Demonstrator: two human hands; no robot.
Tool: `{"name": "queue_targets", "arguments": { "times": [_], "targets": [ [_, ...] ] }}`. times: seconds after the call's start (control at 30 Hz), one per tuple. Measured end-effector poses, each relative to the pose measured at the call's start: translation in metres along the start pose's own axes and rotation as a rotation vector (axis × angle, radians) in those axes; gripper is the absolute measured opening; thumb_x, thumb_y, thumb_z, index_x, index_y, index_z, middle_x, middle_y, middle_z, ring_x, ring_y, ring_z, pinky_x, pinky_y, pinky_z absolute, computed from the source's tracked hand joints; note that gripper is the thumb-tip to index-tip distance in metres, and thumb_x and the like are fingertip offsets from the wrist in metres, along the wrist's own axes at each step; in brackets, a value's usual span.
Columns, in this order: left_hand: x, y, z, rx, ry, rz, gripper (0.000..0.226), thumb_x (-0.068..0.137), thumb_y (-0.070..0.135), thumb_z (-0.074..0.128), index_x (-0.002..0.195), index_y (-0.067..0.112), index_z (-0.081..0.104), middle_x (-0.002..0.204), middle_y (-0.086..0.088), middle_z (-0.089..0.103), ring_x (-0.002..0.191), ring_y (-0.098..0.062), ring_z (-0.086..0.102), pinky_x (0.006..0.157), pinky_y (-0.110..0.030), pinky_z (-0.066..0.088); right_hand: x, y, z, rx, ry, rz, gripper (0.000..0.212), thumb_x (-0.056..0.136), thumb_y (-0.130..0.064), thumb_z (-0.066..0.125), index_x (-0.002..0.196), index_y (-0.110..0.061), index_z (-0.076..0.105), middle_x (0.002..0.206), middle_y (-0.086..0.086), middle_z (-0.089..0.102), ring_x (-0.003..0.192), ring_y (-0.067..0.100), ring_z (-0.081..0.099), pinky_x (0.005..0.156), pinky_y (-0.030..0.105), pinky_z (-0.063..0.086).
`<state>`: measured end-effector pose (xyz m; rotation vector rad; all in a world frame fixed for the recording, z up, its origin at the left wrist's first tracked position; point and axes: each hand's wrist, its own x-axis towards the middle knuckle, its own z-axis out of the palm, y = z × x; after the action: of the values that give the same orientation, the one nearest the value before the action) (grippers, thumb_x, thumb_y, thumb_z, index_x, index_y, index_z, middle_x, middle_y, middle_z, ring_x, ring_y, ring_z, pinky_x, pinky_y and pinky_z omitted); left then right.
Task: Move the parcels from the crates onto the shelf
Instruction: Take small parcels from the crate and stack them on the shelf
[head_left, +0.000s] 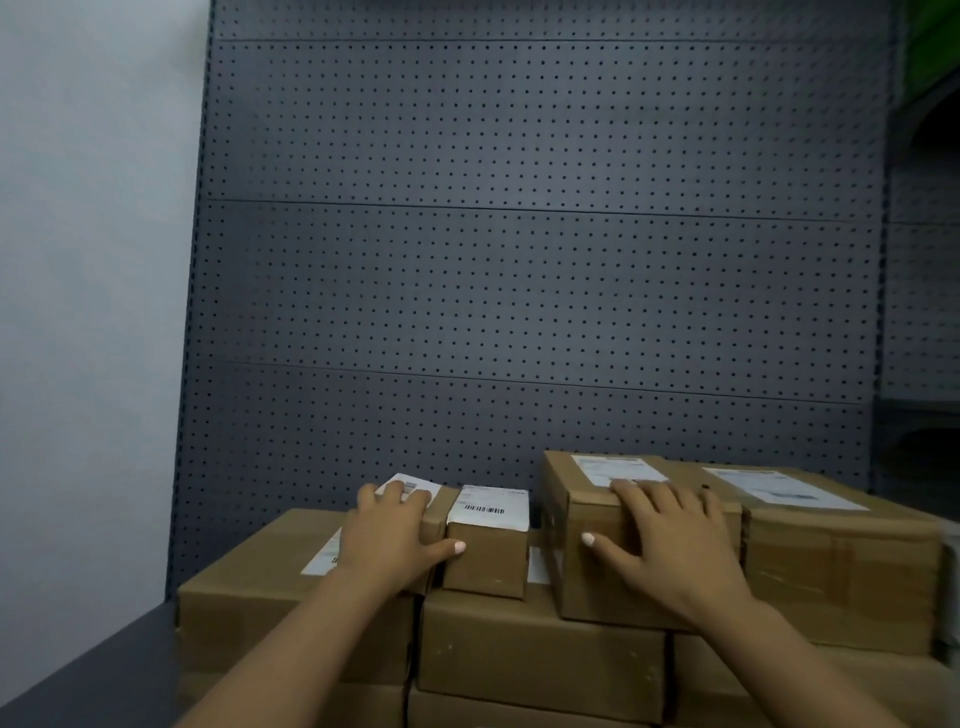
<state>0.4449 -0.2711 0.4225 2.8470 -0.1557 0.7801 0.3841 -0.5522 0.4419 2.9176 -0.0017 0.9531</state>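
Brown cardboard parcels with white labels are stacked on a dark grey shelf (104, 670). My left hand (389, 535) lies flat over a small labelled parcel (436, 512) in the top row, its thumb touching the narrow parcel (488, 545) beside it. My right hand (670, 540) rests with spread fingers on the near top edge of a bigger parcel (582, 499). Another large parcel (841, 561) stands right of it. A wide flat parcel (260, 587) lies under my left forearm. No crate shows in the head view.
A grey pegboard back panel (519, 260) rises behind the stack. A pale wall (93, 260) is on the left. Bare shelf surface shows at the lower left. More parcels (540, 654) form the lower row. Dark shelving stands at the far right.
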Motion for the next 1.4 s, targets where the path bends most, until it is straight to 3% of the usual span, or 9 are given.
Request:
{"name": "queue_targets", "arguments": {
  "times": [0.2,0.43,0.5,0.6,0.7,0.83,0.97,1.23,1.4],
  "targets": [
    [0.010,0.008,0.005,-0.126,-0.027,-0.013,0.082,0.075,0.074,0.055,0.141,0.028,0.039,0.145,0.002,0.037,0.132,-0.028,0.024,0.100,-0.038,0.040,0.001,0.003,0.008,0.000,0.029,-0.021,0.092,0.066,-0.084,0.002,0.145,-0.040,0.021,0.149,-0.008,0.034,0.138,0.020,0.027,0.115,0.048,0.010],
    [0.011,0.024,0.017,-0.080,-0.011,-0.022,0.084,0.076,0.079,0.047,0.142,0.029,0.037,0.146,0.003,0.037,0.133,-0.030,0.026,0.098,-0.037,0.040,0.001,0.005,0.015,0.025,0.095,-0.027,0.089,0.071,-0.083,0.009,0.143,-0.037,0.032,0.143,-0.006,0.043,0.135,0.023,0.033,0.114,0.050,0.014],
    [0.011,0.021,0.018,-0.047,0.005,0.001,0.084,0.077,0.080,0.042,0.145,0.031,0.032,0.150,0.003,0.033,0.139,-0.029,0.020,0.106,-0.042,0.031,0.001,0.007,0.017,0.023,0.120,-0.032,0.086,0.073,-0.083,0.013,0.141,-0.036,0.036,0.140,-0.005,0.046,0.133,0.024,0.036,0.113,0.051,0.017],
    [0.005,0.021,0.019,0.039,0.084,0.088,0.086,0.078,0.082,0.029,0.150,0.037,0.016,0.158,0.001,0.019,0.146,-0.027,0.004,0.115,-0.050,0.004,0.002,0.007,0.020,0.025,0.150,-0.032,0.085,0.074,-0.083,0.017,0.139,-0.034,0.041,0.137,-0.003,0.050,0.131,0.025,0.040,0.112,0.052,0.020],
    [-0.007,0.028,0.027,0.059,0.139,0.219,0.086,0.072,0.082,0.012,0.149,0.043,0.005,0.159,0.002,0.017,0.147,-0.026,0.006,0.115,-0.053,0.000,0.002,0.007,0.021,0.017,0.157,-0.032,0.084,0.074,-0.083,0.017,0.139,-0.035,0.040,0.137,-0.004,0.050,0.131,0.024,0.039,0.112,0.051,0.019],
    [-0.012,0.035,0.042,0.100,0.204,0.277,0.073,0.082,0.075,0.028,0.147,0.044,0.016,0.155,-0.002,0.028,0.142,-0.028,0.025,0.112,-0.055,0.015,0.002,0.007,0.025,-0.002,0.196,-0.030,0.079,0.077,-0.081,0.024,0.131,-0.031,0.052,0.124,-0.001,0.059,0.120,0.027,0.051,0.106,0.055,0.030],
    [0.002,0.039,0.047,0.072,0.145,0.255,0.072,0.087,0.067,0.041,0.148,0.042,0.013,0.159,0.001,0.013,0.146,-0.024,0.008,0.116,-0.050,0.002,0.001,0.007,0.030,0.003,0.259,-0.025,0.073,0.079,-0.079,0.030,0.125,-0.029,0.057,0.115,0.001,0.062,0.111,0.028,0.055,0.101,0.052,0.033],
    [0.034,0.040,0.061,0.051,0.122,0.256,0.071,0.085,0.065,0.047,0.145,0.041,0.018,0.155,0.005,0.017,0.143,-0.021,0.012,0.114,-0.049,0.003,0.001,0.007,0.037,0.036,0.383,-0.042,0.066,0.077,-0.075,0.039,0.118,-0.026,0.058,0.107,0.001,0.060,0.104,0.027,0.053,0.099,0.049,0.030],
    [0.051,0.042,0.068,0.017,0.073,0.255,0.083,0.075,0.075,0.050,0.144,0.042,0.018,0.155,0.008,0.014,0.142,-0.019,0.009,0.114,-0.048,0.001,0.004,0.008,0.042,0.029,0.387,-0.031,0.067,0.078,-0.076,0.037,0.121,-0.028,0.057,0.109,-0.001,0.060,0.105,0.025,0.054,0.100,0.049,0.031]
  ]
}}
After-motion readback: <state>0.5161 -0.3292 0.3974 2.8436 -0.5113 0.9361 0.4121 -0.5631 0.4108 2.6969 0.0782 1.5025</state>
